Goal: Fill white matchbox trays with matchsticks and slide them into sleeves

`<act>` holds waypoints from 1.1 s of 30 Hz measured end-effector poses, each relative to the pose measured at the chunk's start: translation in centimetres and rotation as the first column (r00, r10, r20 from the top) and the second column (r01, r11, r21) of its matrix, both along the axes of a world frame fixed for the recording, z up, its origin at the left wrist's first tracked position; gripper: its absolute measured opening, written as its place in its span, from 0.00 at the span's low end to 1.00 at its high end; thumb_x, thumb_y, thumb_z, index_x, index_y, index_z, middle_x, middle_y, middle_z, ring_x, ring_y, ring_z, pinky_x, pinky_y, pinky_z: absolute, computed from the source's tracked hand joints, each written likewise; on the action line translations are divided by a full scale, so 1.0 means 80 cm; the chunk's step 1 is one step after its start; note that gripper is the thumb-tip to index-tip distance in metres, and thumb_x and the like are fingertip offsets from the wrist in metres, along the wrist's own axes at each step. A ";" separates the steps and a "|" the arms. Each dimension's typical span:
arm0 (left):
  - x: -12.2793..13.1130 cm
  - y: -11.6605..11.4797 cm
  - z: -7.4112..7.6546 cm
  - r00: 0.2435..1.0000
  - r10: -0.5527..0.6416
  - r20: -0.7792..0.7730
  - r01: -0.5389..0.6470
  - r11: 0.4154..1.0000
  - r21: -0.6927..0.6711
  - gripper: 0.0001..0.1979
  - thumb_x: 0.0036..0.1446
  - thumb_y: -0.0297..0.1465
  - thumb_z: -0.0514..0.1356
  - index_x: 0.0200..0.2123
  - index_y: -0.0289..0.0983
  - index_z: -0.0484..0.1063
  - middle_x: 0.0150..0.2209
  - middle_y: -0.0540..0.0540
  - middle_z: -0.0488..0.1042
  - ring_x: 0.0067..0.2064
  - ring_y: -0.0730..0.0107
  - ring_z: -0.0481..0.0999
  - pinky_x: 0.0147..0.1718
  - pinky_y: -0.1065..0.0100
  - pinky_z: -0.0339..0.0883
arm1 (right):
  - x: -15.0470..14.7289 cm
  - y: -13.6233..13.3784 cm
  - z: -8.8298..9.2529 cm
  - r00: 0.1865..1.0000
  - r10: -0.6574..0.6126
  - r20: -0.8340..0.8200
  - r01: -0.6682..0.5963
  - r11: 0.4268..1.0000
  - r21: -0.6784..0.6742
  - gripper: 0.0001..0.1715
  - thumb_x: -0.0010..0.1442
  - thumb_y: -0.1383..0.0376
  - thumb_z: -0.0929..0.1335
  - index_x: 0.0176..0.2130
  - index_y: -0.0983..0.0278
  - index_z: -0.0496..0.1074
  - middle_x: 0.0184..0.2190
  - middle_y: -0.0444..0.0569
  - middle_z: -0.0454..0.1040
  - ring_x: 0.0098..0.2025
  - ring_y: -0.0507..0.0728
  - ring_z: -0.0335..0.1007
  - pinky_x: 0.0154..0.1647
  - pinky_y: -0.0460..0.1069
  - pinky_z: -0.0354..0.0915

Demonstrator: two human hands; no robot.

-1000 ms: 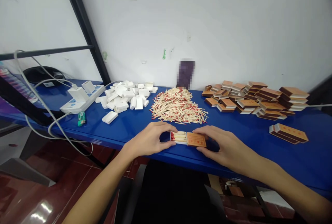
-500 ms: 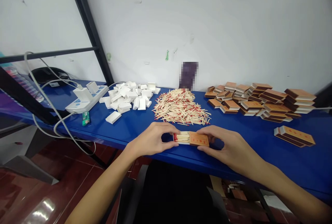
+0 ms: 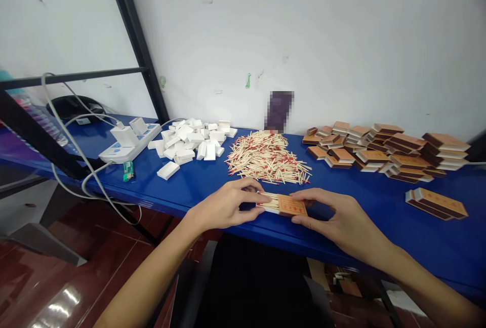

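Note:
Near the table's front edge, my left hand grips the white inner tray of a matchbox, one finger lying over the red-tipped matches in it. My right hand pinches the orange matchbox sleeve between thumb and fingers. The tray sits partly inside the sleeve, its left part sticking out with matches showing. Just behind my hands lies a big heap of loose matches.
White empty trays are piled at left, with a single tray before them. Orange matchboxes stack at right; two more lie nearer. A power strip, cables and a green packet occupy the left of the blue table.
A left-hand finger has come down onto the matches at the open end of the tray. The matchbox is slightly more tilted. The view has shifted a little.

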State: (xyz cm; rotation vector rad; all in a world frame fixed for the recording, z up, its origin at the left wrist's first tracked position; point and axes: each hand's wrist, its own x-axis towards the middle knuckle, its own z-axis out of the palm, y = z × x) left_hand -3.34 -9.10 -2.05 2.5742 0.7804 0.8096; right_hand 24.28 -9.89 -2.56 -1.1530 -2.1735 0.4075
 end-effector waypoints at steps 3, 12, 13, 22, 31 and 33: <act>0.000 0.000 0.000 1.000 -0.006 -0.016 0.006 1.000 0.005 0.14 0.65 0.31 0.58 0.51 0.39 0.77 0.49 0.41 0.72 0.47 0.65 0.75 0.48 0.64 0.70 | 0.000 0.000 0.001 0.999 -0.028 -0.018 0.027 0.998 -0.059 0.22 0.54 0.47 0.73 0.43 0.57 0.79 0.41 0.49 0.82 0.42 0.63 0.80 0.40 0.53 0.77; 0.002 -0.001 0.001 0.998 -0.002 -0.062 0.001 1.000 -0.017 0.14 0.65 0.32 0.58 0.51 0.37 0.77 0.49 0.40 0.72 0.46 0.65 0.75 0.48 0.64 0.70 | 0.001 0.003 -0.001 0.998 -0.036 -0.045 0.028 0.987 -0.161 0.22 0.54 0.49 0.74 0.44 0.58 0.79 0.41 0.47 0.82 0.42 0.61 0.79 0.41 0.53 0.76; 0.002 -0.001 0.001 0.998 -0.002 -0.057 0.001 1.000 -0.018 0.14 0.66 0.32 0.58 0.52 0.38 0.76 0.49 0.40 0.72 0.47 0.65 0.75 0.48 0.64 0.70 | 0.001 0.003 -0.002 0.998 -0.036 -0.049 0.028 0.988 -0.149 0.22 0.53 0.49 0.75 0.44 0.58 0.79 0.41 0.48 0.82 0.42 0.61 0.79 0.42 0.53 0.76; 0.009 -0.006 0.003 0.999 -0.019 0.033 0.017 0.999 0.040 0.16 0.68 0.31 0.55 0.56 0.38 0.73 0.50 0.39 0.71 0.52 0.63 0.73 0.52 0.61 0.70 | -0.004 -0.002 0.007 0.998 0.052 0.045 -0.056 0.994 0.095 0.20 0.59 0.49 0.71 0.45 0.59 0.77 0.40 0.48 0.82 0.40 0.60 0.80 0.40 0.53 0.76; 0.020 -0.010 -0.004 0.978 0.026 0.206 -0.033 0.999 0.031 0.23 0.67 0.34 0.57 0.64 0.44 0.64 0.58 0.39 0.68 0.59 0.59 0.70 0.58 0.56 0.66 | -0.011 -0.005 0.013 0.994 0.081 0.074 -0.100 0.946 0.309 0.16 0.64 0.55 0.69 0.47 0.61 0.74 0.41 0.50 0.82 0.41 0.59 0.80 0.41 0.52 0.76; 0.021 -0.011 -0.002 0.958 0.096 0.269 -0.077 0.994 -0.082 0.27 0.66 0.37 0.58 0.67 0.44 0.59 0.58 0.40 0.70 0.55 0.60 0.72 0.55 0.57 0.68 | -0.011 -0.004 0.011 0.995 0.076 0.060 -0.092 0.933 0.347 0.15 0.63 0.56 0.70 0.47 0.62 0.74 0.41 0.50 0.81 0.41 0.58 0.80 0.41 0.51 0.76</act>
